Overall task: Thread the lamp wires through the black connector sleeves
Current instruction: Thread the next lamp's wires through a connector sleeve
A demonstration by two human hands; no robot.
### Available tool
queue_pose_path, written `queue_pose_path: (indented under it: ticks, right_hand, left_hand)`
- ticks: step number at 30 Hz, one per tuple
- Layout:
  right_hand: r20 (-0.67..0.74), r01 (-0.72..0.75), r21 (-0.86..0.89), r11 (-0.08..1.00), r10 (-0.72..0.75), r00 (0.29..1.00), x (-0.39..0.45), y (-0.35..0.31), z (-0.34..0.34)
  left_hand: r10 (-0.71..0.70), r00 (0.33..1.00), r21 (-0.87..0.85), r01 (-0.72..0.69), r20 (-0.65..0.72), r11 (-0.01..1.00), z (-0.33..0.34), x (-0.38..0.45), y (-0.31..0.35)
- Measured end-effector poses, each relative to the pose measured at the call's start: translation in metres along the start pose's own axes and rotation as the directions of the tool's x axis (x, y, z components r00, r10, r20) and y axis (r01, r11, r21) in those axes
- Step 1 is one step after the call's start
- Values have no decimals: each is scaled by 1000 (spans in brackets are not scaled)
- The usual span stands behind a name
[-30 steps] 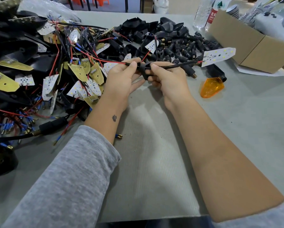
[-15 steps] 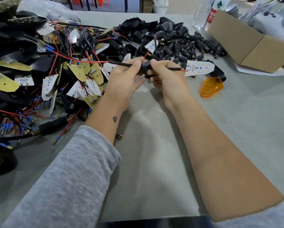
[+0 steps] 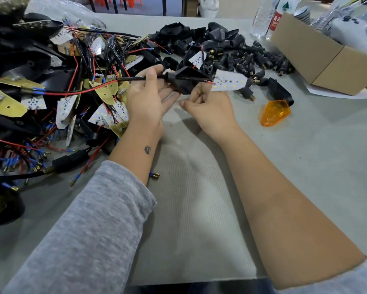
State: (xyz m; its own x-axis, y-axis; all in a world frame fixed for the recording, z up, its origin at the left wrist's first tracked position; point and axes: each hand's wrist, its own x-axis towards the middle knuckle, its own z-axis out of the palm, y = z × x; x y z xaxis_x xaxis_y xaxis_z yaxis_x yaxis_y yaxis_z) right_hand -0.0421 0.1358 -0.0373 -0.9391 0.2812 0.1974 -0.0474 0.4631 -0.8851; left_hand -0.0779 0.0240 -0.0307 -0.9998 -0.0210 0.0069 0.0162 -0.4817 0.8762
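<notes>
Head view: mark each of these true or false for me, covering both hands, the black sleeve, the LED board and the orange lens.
1. The left hand pinches the wire beside the black sleeve. True.
2. The white LED board lies flat on the table. False: it is held up off the table, at the right end of the sleeve, above the right hand.
3. The orange lens rests on the table to the right of the right hand. True.
4. The right hand holds the orange lens. False: the lens lies apart from it, untouched.
5. The cardboard box sits at the near left corner. False: it stands at the far right.
</notes>
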Motion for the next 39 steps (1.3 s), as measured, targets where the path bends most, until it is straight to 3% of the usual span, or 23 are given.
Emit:
queue_pose_path:
  ticks: [4, 8, 11, 21, 27, 32, 39]
  right_hand:
    - [-63, -34, 259, 965, 52, 997, -1, -3, -4]
    - [-126, -105, 550, 828, 207, 970, 3, -5, -10]
    - [-152, -124, 649, 751, 287, 946, 6, -2, -16]
    - [-237, -84, 572, 816, 263, 935, 3, 0, -17]
    - [-189, -109, 470, 876, 221, 957, 5, 3, -14]
    - [-142, -97, 344, 934, 154, 978, 4, 3, -9]
    - [-136, -96, 379, 920, 158, 978, 3, -1, -8]
  left_hand:
    - [11, 996, -83, -18, -84, 996, -3, 3, 4]
    - [20, 995, -61, -26, -100, 998, -4, 3, 3]
    - [32, 995, -22, -34, -95, 999, -3, 2, 3]
    - [-52, 998, -44, 50, -40, 998, -2, 3, 0]
    - [-51, 998, 23, 51, -26, 998, 0, 3, -2]
    - [-91, 992, 65, 86, 83, 994, 2, 0, -4]
    - [-66, 994, 78, 59, 87, 995, 1, 0, -7]
